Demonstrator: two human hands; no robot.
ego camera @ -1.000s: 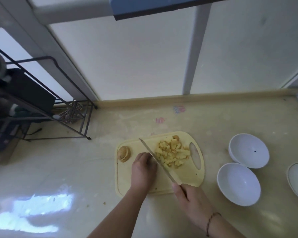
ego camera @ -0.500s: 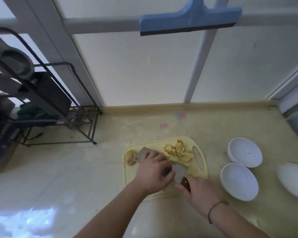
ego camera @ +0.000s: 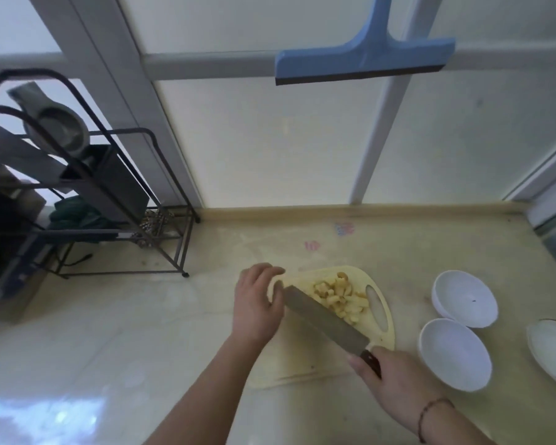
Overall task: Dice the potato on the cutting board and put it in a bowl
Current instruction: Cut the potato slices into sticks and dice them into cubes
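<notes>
A pale yellow cutting board [ego camera: 381, 335] lies on the counter. A pile of diced potato [ego camera: 337, 297] sits on its far right part, beside the handle slot. My left hand [ego camera: 257, 306] is curled over the board's far left corner, fingers closed around a pale uncut potato piece [ego camera: 275, 291] that is mostly hidden. My right hand [ego camera: 395, 377] grips the dark handle of a broad knife [ego camera: 326, 319]. Its blade lies slanted across the board between the left hand and the dice. Two empty white bowls [ego camera: 464, 298] [ego camera: 454, 353] stand right of the board.
A third white dish [ego camera: 552, 348] is at the right edge. A black wire rack [ego camera: 116, 220] with kitchen items stands at the back left of the counter. A blue squeegee [ego camera: 363, 59] hangs on the window above. The wall runs close behind the board.
My left hand has moved from on top of the blade to the board's far left corner and closed over the potato piece. The knife has turned from flat to slanted across the board.
</notes>
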